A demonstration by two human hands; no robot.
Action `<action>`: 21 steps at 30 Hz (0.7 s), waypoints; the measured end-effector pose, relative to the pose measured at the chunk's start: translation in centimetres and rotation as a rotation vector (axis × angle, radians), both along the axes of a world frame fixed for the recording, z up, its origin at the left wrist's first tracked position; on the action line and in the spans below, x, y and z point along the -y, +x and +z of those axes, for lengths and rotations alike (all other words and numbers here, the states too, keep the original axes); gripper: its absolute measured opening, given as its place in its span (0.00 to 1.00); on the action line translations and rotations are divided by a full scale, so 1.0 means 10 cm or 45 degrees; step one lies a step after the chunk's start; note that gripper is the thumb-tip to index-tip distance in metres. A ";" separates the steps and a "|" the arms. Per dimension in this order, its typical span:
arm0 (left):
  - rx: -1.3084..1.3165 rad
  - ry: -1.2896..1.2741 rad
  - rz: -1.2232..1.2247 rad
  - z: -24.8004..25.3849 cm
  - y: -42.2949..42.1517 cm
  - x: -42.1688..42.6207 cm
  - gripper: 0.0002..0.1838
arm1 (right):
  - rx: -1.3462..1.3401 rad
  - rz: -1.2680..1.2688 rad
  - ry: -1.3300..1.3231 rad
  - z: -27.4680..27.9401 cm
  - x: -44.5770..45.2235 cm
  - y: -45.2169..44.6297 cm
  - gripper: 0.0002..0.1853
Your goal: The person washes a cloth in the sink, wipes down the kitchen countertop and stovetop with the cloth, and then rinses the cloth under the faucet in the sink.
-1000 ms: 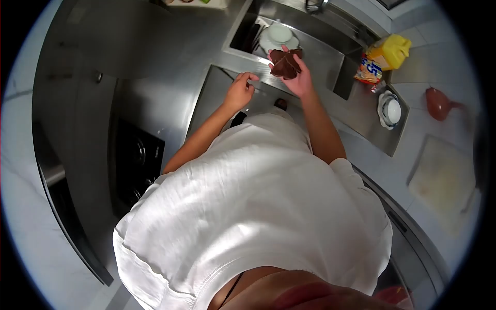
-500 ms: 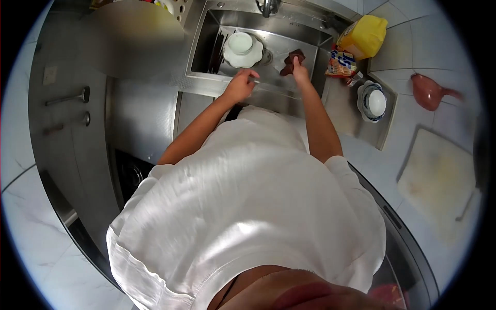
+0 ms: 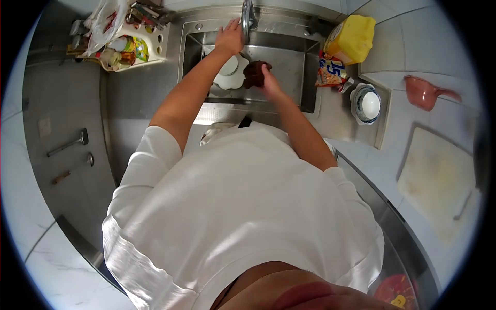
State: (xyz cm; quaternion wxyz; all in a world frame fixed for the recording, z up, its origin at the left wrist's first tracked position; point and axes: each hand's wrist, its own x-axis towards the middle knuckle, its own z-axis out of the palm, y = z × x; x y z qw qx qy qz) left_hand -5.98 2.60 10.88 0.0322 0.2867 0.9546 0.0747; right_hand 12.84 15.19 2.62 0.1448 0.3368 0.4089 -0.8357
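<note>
My right hand point(image 3: 269, 83) grips a dark brown cloth point(image 3: 254, 74) over the steel sink point(image 3: 294, 43), close to the right side of a scalloped white bowl point(image 3: 230, 80). That bowl lies upside down on the left side of the basin, with a smaller white bowl point(image 3: 228, 66) on top of it, partly behind my left forearm. Stretched toward the back rim, my left hand point(image 3: 230, 39) has its fingers extended beside the faucet point(image 3: 248, 20). Whether the fingertips touch the faucet I cannot tell.
Right of the sink stand a yellow jug point(image 3: 352, 39), a snack-like printed packet point(image 3: 331, 72) and stacked bowls point(image 3: 370, 105). A white basket point(image 3: 155, 46) of bottles and bags is at the left. A pink ladle point(image 3: 424, 93) and a cutting board point(image 3: 436, 165) are at the right.
My left hand has moved from the sink's front edge up to the faucet. My right hand has carried the brown cloth leftward to the bowls. The view has shifted, showing the basket.
</note>
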 end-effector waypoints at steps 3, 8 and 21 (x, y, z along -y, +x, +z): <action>0.009 -0.204 0.021 -0.02 -0.24 -0.03 0.34 | -0.012 0.022 -0.015 0.21 0.10 -0.24 0.33; 0.021 -0.203 0.028 -0.02 -0.13 0.02 0.30 | -0.092 -0.092 -0.256 0.14 0.18 -0.45 0.32; 0.513 0.697 0.445 -0.69 0.89 -0.09 0.19 | -0.097 -0.307 -0.399 -0.19 0.37 -0.58 0.26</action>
